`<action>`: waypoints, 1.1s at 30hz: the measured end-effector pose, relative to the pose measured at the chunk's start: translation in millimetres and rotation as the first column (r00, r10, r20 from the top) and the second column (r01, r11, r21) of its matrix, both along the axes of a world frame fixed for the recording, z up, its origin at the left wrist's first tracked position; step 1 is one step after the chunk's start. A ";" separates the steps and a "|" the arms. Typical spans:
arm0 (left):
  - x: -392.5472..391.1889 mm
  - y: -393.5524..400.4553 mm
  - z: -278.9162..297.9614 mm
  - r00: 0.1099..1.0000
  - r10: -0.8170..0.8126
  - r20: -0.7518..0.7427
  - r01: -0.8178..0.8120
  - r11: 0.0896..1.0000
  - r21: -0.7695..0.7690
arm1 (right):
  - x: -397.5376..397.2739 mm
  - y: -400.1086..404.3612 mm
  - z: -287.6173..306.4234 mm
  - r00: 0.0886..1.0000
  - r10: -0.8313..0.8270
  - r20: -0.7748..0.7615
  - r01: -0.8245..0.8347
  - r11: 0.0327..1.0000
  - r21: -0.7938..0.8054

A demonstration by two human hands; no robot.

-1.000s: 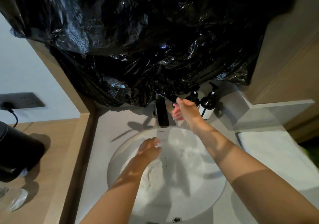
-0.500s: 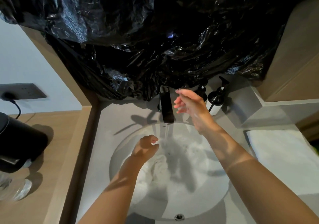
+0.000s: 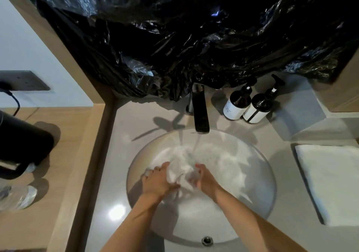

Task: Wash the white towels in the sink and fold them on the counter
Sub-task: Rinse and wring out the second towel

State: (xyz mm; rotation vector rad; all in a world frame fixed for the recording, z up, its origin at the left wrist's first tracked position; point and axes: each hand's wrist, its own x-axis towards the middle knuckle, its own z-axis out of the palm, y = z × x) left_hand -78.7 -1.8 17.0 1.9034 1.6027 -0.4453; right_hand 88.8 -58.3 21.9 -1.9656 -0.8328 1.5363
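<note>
Hands first: your left hand (image 3: 158, 180) and right hand (image 3: 204, 179) are both down in the sink (image 3: 258, 197), fingers curled into a bunched wet white towel (image 3: 179, 171) that you squeeze between them, the two hands close together with the cloth filling the gap. More of the towel spreads pale across the basin away from you, towards the faucet (image 3: 201, 113), and water runs from the spout straight onto the bunch you hold. A second ago your right hand was raised beside the faucet while only your left touched the cloth; it has since come down to join the grip, and the stream looks fuller, so the washing has likely just begun in earnest. On the counter (image 3: 120, 166) to the right of the sink lies a second white towel (image 3: 332, 181), flat and seemingly dry, well apart from the water; whether it is already washed cannot be told. Behind the sink, just right of the faucet, stand two dark pump bottles (image 3: 250, 104) side by side. Black plastic sheeting (image 3: 194, 34) hangs above the faucet, covering the wall. Far left of the sink, on a wooden surface, sits a dark appliance (image 3: 21, 144).
</note>
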 end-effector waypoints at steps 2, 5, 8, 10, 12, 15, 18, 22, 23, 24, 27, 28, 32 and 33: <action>1.8 -1.9 -5.5 0.999 -0.014 -0.048 0.020 0.991 0.132 | -7.3 -3.2 -4.0 0.985 -0.117 -0.126 0.122 0.992 0.033; -0.8 -0.5 -13.0 0.996 0.049 0.076 -0.059 0.987 0.148 | -11.0 -8.9 -3.9 0.952 -0.141 -0.273 0.130 0.990 -0.059; -9.6 -3.1 -6.9 0.913 0.192 0.359 -0.221 0.974 0.041 | -7.4 -9.4 4.8 0.943 -0.085 -0.322 0.049 0.992 -0.118; -10.2 -2.9 2.0 0.802 0.297 0.519 -0.300 0.951 -0.081 | -5.7 -6.2 9.2 0.935 -0.178 -0.307 0.142 0.981 -0.135; -5.2 -1.3 11.3 0.693 0.382 0.611 -0.351 0.919 -0.177 | -3.1 -3.1 6.9 0.916 -0.281 -0.287 0.236 0.955 -0.180; 5.6 -0.7 28.8 0.554 0.445 0.703 -0.366 0.889 -0.275 | 4.1 5.8 5.0 0.833 -0.400 -0.383 0.343 0.915 -0.212; 11.5 0.7 47.3 0.445 0.477 0.758 -0.322 0.875 -0.362 | 12.3 17.2 14.7 0.754 -0.345 -0.560 0.369 0.926 -0.073; 9.4 8.7 58.1 0.429 0.446 0.786 -0.302 0.890 -0.341 | 12.1 39.7 33.5 0.743 -0.412 -0.528 0.446 0.892 -0.069; 7.9 9.8 57.7 0.440 0.438 0.784 -0.307 0.894 -0.327 | 11.7 43.9 35.9 0.749 -0.426 -0.508 0.473 0.880 -0.040; 6.3 10.2 56.1 0.449 0.439 0.778 -0.317 0.893 -0.320 | 11.6 47.0 39.9 0.749 -0.435 -0.500 0.500 0.866 -0.004; 1.7 9.5 51.5 0.486 0.478 0.732 -0.338 0.875 -0.347 | 12.1 54.9 54.1 0.732 -0.399 -0.552 0.529 0.844 0.092; 0.1 9.6 48.6 0.512 0.484 0.710 -0.329 0.874 -0.358 | 11.9 58.0 58.3 0.737 -0.369 -0.566 0.523 0.842 0.133; 1.5 10.5 45.2 0.509 0.503 0.699 -0.267 0.864 -0.427 | 11.0 70.9 76.8 0.816 -0.335 -0.470 0.466 0.863 0.195; 3.4 10.9 44.7 0.487 0.512 0.708 -0.264 0.858 -0.440 | 12.2 72.0 79.6 0.815 -0.338 -0.471 0.470 0.861 0.195</action>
